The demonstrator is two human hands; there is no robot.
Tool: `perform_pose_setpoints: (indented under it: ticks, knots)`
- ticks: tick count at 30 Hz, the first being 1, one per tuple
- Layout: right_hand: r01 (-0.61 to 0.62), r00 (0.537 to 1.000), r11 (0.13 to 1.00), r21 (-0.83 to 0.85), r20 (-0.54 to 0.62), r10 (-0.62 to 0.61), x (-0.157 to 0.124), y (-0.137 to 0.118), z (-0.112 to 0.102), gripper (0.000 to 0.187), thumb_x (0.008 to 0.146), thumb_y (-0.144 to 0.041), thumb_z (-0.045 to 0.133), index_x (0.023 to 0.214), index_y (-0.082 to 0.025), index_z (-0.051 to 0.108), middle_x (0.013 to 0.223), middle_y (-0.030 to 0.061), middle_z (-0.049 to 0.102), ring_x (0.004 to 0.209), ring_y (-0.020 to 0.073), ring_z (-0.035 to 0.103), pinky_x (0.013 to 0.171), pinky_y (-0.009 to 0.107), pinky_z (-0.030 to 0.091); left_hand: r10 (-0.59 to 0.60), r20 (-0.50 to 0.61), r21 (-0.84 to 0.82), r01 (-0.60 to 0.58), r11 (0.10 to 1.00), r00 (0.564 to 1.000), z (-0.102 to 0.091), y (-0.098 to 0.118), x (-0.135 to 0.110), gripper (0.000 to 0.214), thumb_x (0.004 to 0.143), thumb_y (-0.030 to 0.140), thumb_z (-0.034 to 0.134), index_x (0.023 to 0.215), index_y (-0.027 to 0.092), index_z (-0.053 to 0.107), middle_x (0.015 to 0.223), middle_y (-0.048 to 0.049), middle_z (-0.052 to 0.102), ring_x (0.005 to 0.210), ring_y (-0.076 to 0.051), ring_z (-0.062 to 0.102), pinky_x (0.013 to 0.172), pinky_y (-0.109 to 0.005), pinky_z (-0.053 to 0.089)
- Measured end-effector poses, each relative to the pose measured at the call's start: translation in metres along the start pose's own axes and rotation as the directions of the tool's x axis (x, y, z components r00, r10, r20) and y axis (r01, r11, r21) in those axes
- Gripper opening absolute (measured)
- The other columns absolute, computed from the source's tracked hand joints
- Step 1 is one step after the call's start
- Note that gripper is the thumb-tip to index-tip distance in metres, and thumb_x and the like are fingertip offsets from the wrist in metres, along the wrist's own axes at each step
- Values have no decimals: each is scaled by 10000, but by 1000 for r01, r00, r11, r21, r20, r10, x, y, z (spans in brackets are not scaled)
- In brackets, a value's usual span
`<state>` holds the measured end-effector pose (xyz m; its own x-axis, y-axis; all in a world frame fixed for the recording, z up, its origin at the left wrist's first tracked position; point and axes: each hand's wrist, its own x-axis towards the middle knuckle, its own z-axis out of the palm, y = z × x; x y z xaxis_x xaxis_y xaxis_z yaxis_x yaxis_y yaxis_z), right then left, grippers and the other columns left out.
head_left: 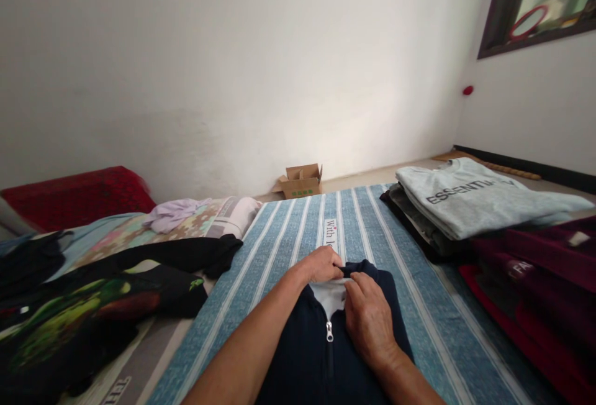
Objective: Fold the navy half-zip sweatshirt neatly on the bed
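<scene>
A navy zip-neck jacket (307, 355) lies folded in front of me on a blue striped sheet (279, 231). Its silver zip pull hangs just under the collar, and a pale lining shows in the neck opening. My left hand (321, 264) reaches across to the far left of the collar, its fingers closed on the fabric. On the collar's right side my right hand (367, 315) has its fingers bent over the edge, gripping it. Both sets of fingertips are partly hidden by the cloth.
At right, a grey "ESSENTIALS"-style shirt (447, 200) tops a folded pile, beside maroon clothes (544, 268). Black printed clothing (116, 299) spreads over the left side, near a lilac cloth (172, 213). An open cardboard box (302, 182) stands by the wall.
</scene>
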<state>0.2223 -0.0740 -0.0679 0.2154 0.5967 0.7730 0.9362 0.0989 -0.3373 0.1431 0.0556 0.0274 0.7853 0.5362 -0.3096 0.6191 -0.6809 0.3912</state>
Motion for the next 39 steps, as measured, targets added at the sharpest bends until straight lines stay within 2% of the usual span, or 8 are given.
perform_pose_setpoints:
  ticks: [3, 5, 12, 18, 25, 30, 35, 39]
  knots:
    - [-1, 1000, 1000, 11, 3, 0, 1, -1, -1, 257, 826, -80, 396, 899, -148, 634, 976, 124, 629, 981, 250, 548, 864, 390, 455, -1, 51, -76, 4, 997, 999, -3, -1, 0, 167, 687, 210, 520, 537, 150, 562, 459, 63, 364, 489, -86, 354, 462, -208, 256]
    - [1, 1000, 1000, 20, 8, -1, 2, -1, -3, 256, 829, -77, 390, 888, -145, 630, 965, 127, 627, 976, 253, 547, 859, 393, 453, -1, 59, -39, 3, 999, 998, -2, 1, 3, 193, 695, 204, 507, 511, 152, 527, 454, 61, 356, 485, -86, 348, 465, -215, 246]
    - [9, 1000, 998, 60, 23, -11, 5, -1, -4, 274, 817, -69, 396, 974, -146, 606, 978, 112, 619, 969, 240, 539, 861, 381, 445, 63, -199, 123, -39, 992, 978, 16, 16, 16, 130, 621, 146, 536, 498, 157, 496, 481, 59, 317, 530, -91, 327, 501, -235, 212]
    - [23, 1000, 998, 55, 17, -24, 4, -1, -3, 291, 801, -48, 394, 996, -119, 599, 1012, 129, 605, 986, 243, 522, 854, 389, 442, -67, -138, -111, 51, 993, 988, 21, 11, 26, 122, 602, 92, 513, 614, 138, 626, 534, 52, 482, 578, -96, 441, 535, -202, 301]
    - [26, 1000, 999, 25, 2, -27, 7, -3, -6, 217, 791, -58, 425, 854, -143, 615, 987, 120, 605, 1000, 263, 498, 875, 428, 406, -32, -33, -418, 15, 908, 999, 11, 2, 32, 131, 578, 114, 564, 661, 126, 664, 543, 49, 541, 560, -96, 473, 559, -196, 364]
    - [1, 999, 1000, 0, 46, -1, 8, -4, -8, 205, 789, -62, 432, 839, -142, 614, 996, 123, 605, 995, 258, 493, 874, 417, 398, -15, -29, -417, 2, 909, 999, 14, -2, 33, 152, 575, 127, 558, 667, 123, 678, 561, 38, 571, 577, -105, 488, 563, -203, 364]
    - [-9, 999, 1000, 5, 51, 9, 9, -4, -10, 210, 799, -71, 425, 838, -140, 620, 961, 120, 609, 975, 255, 497, 865, 407, 393, 8, -38, -464, -25, 885, 999, 16, -2, 28, 265, 558, 171, 627, 806, 106, 690, 631, 20, 613, 603, -119, 523, 574, -212, 386]
    - [-13, 997, 1000, 11, 73, 12, 10, -5, -11, 209, 812, -79, 422, 839, -129, 623, 944, 122, 613, 972, 258, 503, 848, 400, 393, 33, -30, -496, -43, 867, 999, 17, -5, 26, 226, 535, 201, 677, 740, 106, 690, 602, 19, 601, 595, -115, 518, 580, -213, 387]
